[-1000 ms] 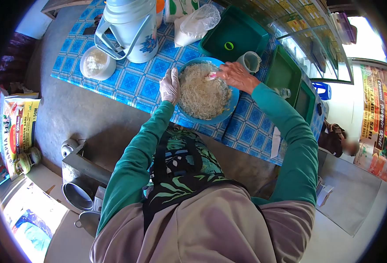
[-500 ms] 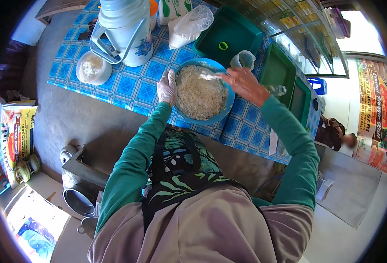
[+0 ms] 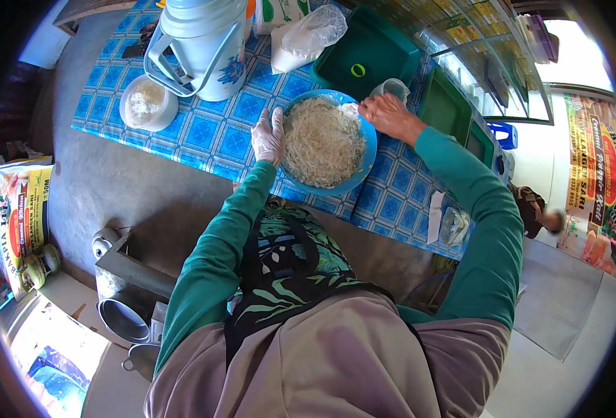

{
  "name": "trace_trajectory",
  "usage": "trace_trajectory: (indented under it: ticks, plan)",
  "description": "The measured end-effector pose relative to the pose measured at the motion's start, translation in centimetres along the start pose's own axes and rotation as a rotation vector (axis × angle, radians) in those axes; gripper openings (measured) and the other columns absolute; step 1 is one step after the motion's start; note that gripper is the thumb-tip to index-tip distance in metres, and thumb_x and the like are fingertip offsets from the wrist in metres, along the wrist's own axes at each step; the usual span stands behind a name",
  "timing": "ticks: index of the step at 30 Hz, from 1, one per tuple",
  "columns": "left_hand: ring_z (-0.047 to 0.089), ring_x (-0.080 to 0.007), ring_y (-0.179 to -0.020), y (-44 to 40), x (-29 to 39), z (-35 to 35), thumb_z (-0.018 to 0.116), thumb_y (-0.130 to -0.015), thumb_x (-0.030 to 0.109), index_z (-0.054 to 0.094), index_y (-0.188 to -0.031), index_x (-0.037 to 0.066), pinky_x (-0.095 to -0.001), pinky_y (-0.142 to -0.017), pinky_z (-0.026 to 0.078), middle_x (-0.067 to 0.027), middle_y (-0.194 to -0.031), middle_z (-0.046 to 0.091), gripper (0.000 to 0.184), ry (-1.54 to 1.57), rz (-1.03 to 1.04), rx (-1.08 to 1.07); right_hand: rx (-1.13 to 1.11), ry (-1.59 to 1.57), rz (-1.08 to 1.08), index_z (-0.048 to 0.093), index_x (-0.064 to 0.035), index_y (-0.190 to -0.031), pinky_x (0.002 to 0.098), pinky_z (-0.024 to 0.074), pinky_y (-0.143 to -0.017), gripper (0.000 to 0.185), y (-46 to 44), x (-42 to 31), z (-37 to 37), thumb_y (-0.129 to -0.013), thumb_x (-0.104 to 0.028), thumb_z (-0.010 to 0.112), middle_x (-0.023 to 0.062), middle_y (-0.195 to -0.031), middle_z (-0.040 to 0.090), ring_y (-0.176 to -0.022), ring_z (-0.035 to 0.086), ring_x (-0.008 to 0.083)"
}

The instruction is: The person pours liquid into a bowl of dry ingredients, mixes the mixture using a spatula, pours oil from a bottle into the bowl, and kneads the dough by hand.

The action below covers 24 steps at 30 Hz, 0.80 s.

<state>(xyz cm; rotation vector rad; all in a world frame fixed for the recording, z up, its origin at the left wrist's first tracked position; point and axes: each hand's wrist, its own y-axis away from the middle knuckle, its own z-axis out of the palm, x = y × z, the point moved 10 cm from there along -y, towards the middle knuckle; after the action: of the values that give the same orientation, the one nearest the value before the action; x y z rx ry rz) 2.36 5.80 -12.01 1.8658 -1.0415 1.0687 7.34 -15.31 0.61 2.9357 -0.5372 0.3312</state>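
A round blue bowl [image 3: 368,157] holds a pale, crumbly, flour-like mixture [image 3: 322,146]. My left hand [image 3: 268,139], in a clear glove, rests against the bowl's left side with its fingers stretched out. At the upper right rim is my right hand [image 3: 390,117], its fingers closed together. A whitish piece shows by its fingertips, but I cannot make out what it is. Just behind that hand stands a clear plastic cup [image 3: 391,88], partly covered.
A tall light-blue jug [image 3: 203,49] and a white tub [image 3: 148,104] stand left. Behind the bowl are a plastic bag of white powder [image 3: 301,42] and a dark green tray [image 3: 405,56] with a yellow-green ring [image 3: 357,70]. A glass case [image 3: 489,56] borders the table at right.
My right hand has drawn back from over the mixture to the bowl's right rim, its forearm swinging outward. The white patch on the mixture looks more spread. My left hand stays at the rim.
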Motion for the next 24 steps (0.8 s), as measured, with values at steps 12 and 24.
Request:
trace_trajectory:
  ticks: [12,24]
  plan:
    - [0.049,-0.0409,-0.113,0.3,-0.3,-0.5,0.049,-0.091,0.057,0.045,-0.133,-0.008,-0.0457,-0.097,0.040,-0.0254,-0.117,0.059,0.078,-0.003,-0.067,0.065,-0.181,-0.232,0.480,0.063,-0.0029,-0.078,0.0464,0.0504,-0.056,0.009,7.1,-7.5,0.3,-0.077,-0.011,0.059,0.0146,-0.065,0.059,-0.062,0.063,0.0332]
    - [0.046,-0.0410,-0.120,0.3,-0.6,0.8,0.046,-0.093,0.056,0.043,-0.135,-0.008,-0.0442,-0.102,0.036,-0.0271,-0.124,0.055,0.077,0.099,-0.106,-0.077,-0.230,-0.838,1.073,0.064,0.0022,-0.073,0.0522,0.0494,-0.066,0.029,4.4,-6.7,-1.3,-0.082,-0.025,0.061,0.0251,-0.078,0.063,-0.076,0.062,0.0436]
